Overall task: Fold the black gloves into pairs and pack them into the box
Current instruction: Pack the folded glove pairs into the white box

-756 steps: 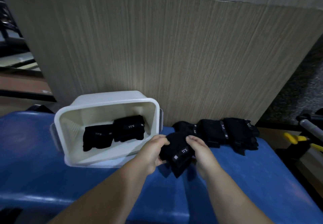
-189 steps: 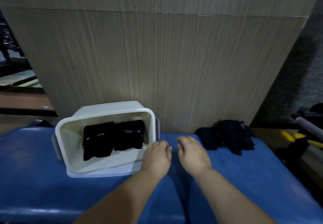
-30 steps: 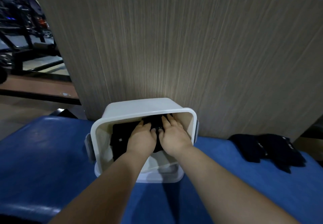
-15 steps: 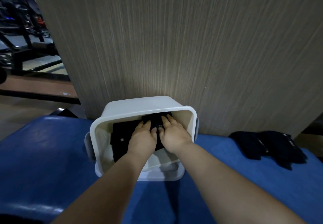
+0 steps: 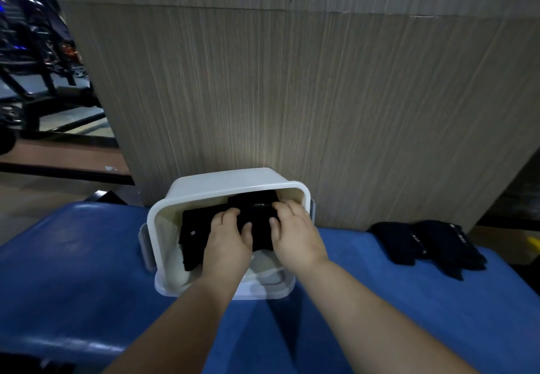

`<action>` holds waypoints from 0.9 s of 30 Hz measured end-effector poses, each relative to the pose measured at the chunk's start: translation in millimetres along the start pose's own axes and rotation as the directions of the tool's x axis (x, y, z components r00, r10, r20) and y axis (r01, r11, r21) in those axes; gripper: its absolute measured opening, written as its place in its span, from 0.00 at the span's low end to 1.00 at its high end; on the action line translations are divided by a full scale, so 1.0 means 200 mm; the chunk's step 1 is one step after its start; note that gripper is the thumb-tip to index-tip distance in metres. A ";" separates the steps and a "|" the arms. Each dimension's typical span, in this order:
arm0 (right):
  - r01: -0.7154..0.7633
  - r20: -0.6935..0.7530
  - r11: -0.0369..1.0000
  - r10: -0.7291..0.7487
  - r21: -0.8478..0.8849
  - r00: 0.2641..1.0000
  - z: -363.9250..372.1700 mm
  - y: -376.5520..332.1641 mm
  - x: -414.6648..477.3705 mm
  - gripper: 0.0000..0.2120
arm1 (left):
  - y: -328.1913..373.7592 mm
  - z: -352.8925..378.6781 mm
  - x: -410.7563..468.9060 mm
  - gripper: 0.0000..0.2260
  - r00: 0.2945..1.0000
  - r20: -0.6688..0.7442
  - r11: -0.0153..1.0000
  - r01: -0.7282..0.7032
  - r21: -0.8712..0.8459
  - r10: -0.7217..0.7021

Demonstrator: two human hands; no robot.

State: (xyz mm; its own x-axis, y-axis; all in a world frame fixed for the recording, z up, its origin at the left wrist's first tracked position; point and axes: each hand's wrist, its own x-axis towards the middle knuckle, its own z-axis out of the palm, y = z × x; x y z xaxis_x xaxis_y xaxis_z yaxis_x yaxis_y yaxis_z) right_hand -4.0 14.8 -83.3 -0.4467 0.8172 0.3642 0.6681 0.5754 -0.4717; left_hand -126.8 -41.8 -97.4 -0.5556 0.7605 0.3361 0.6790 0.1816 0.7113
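Both my left hand and right hand have spread apart, fingers pressing the folded pair into the box; loose gloves remain.

A blue padded bench carries a white box against the wood-grain panel and loose black gloves lying well to its right
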 end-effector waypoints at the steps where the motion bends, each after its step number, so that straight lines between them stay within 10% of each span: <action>1: 0.006 -0.025 1.000 -0.006 0.007 1.000 -0.01 0.01 -0.03 0.18 | 0.01 0.01 -0.03 0.16 1.000 0.003 1.000 0.005 -0.016 -0.005; 27: -0.516 -0.124 0.856 0.508 -0.040 0.852 -0.37 0.90 -0.47 0.18 | 0.56 0.82 -0.36 0.15 0.861 0.507 0.996 0.021 -0.090 0.028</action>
State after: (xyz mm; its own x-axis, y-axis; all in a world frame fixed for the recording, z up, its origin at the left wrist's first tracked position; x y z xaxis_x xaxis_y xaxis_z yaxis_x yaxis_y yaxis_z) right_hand 202.7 38.0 -142.4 0.0323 0.9849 0.1704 0.8263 0.0696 -0.5590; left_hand 67.2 26.3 -143.9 -0.2164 0.9763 -0.0039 0.6211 0.1408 0.7709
